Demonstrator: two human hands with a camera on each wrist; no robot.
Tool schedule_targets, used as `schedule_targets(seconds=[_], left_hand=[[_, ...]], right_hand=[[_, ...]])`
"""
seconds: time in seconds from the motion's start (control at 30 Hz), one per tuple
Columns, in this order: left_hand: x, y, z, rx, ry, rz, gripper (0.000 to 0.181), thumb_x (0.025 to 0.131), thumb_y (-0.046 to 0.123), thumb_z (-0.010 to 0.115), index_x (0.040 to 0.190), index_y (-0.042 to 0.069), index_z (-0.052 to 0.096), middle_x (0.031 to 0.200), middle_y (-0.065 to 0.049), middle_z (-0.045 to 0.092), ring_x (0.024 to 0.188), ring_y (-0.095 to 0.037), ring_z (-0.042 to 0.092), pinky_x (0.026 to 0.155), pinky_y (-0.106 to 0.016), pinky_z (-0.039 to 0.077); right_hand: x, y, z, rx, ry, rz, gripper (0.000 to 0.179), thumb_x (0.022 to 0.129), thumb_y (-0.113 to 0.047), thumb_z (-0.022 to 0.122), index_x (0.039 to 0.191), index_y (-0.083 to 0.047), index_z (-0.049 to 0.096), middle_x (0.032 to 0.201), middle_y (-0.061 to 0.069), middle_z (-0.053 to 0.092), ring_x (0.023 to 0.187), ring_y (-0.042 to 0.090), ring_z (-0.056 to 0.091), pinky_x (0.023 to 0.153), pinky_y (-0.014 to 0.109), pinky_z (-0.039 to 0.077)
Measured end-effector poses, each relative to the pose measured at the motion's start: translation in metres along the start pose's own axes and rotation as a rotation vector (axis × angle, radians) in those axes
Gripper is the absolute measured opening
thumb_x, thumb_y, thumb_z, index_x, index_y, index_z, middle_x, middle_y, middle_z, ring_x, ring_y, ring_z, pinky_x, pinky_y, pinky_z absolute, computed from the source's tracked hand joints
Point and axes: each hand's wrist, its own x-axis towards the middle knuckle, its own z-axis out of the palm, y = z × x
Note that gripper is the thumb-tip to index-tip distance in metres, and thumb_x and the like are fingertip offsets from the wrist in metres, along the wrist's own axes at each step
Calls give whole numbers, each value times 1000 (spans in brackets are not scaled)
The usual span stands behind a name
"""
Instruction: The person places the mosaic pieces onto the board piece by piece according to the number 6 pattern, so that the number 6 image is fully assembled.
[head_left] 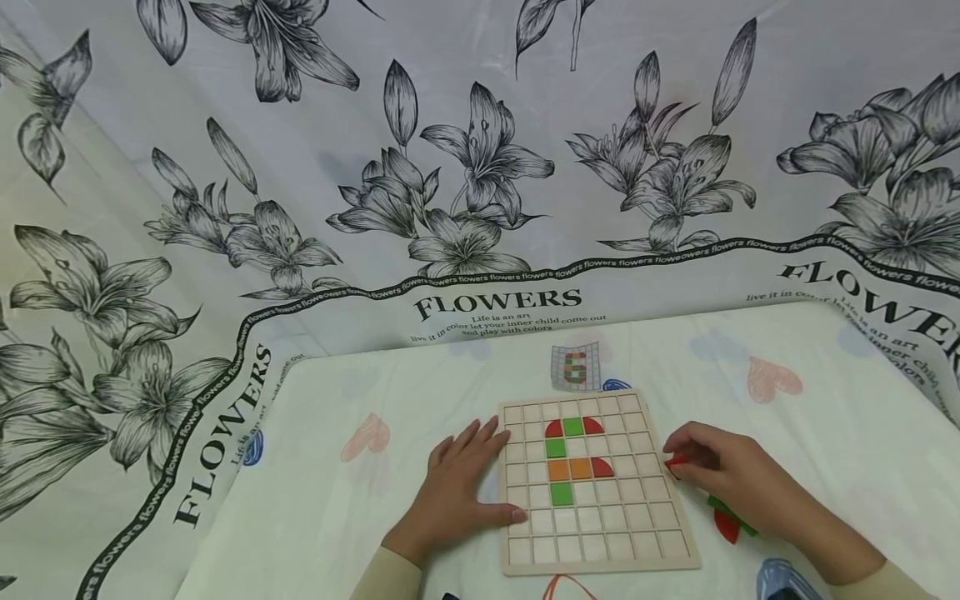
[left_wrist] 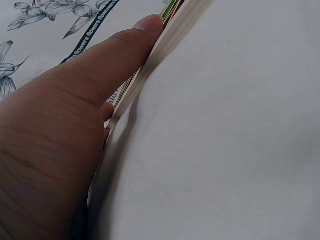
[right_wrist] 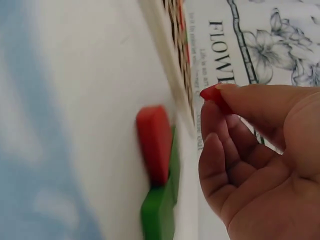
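Note:
A wooden grid board (head_left: 596,546) lies on the bed-like white surface, with red, green and orange tiles in several of its cells. My left hand (head_left: 463,492) rests at the board's left edge, fingers straight and spread, thumb over the rim; the left wrist view shows that thumb (left_wrist: 120,55) on the edge. Just off the board's right edge, my right hand (head_left: 723,471) pinches a red tile (right_wrist: 217,98) between thumb and forefinger. Under that wrist, a loose red quarter-round tile (head_left: 726,526) and green tiles (right_wrist: 159,215) lie together, partly hidden by the hand.
Behind the board lies a small pattern card (head_left: 576,367) showing a coloured grid figure. A white cloth (head_left: 420,367) printed with hearts covers the surface. A floral curtain (head_left: 480,167) hangs at the back and left.

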Motion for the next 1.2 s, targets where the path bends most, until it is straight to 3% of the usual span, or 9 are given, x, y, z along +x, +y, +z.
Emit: schedule_targets(seconds=[0.13, 0.37, 0.7, 0.93, 1.2], left_hand=[[0, 0, -1, 1, 0, -2, 111, 80, 88, 71, 171, 32, 40, 178, 16, 22, 164, -16, 11, 127, -58, 8], [2, 0, 0, 6, -16, -18, 113, 79, 92, 68, 172, 35, 37, 178, 19, 18, 164, -12, 8, 127, -57, 7], [2, 0, 1, -3, -7, -4, 113, 79, 90, 70, 171, 33, 38, 178, 16, 20, 164, -15, 11, 127, -58, 8], [1, -1, 1, -6, 4, 2, 111, 80, 88, 71, 171, 32, 39, 178, 15, 22, 165, -18, 13, 126, -60, 10], [1, -2, 1, 4, -8, -10, 113, 79, 91, 68, 172, 35, 37, 178, 19, 18, 164, -12, 8, 127, -56, 7]], right_hand=[[5, -11, 1, 53, -6, 3, 26, 96, -17, 85, 122, -18, 79, 114, -7, 75, 96, 10, 69, 86, 27, 58], [15, -29, 8, 228, -20, -15, 17, 98, -15, 83, 111, -12, 71, 103, -4, 74, 91, 17, 72, 84, 28, 58], [23, -48, 20, 237, -38, -9, 16, 97, -18, 85, 106, -16, 72, 93, -2, 66, 85, 21, 61, 71, 29, 52], [28, -57, 31, 317, -83, -24, 17, 97, -11, 83, 107, -11, 69, 101, -2, 74, 89, 21, 68, 77, 28, 58], [32, -65, 46, 377, -130, -81, 16, 98, -15, 84, 106, -12, 70, 104, 2, 77, 89, 21, 69, 77, 28, 58]])
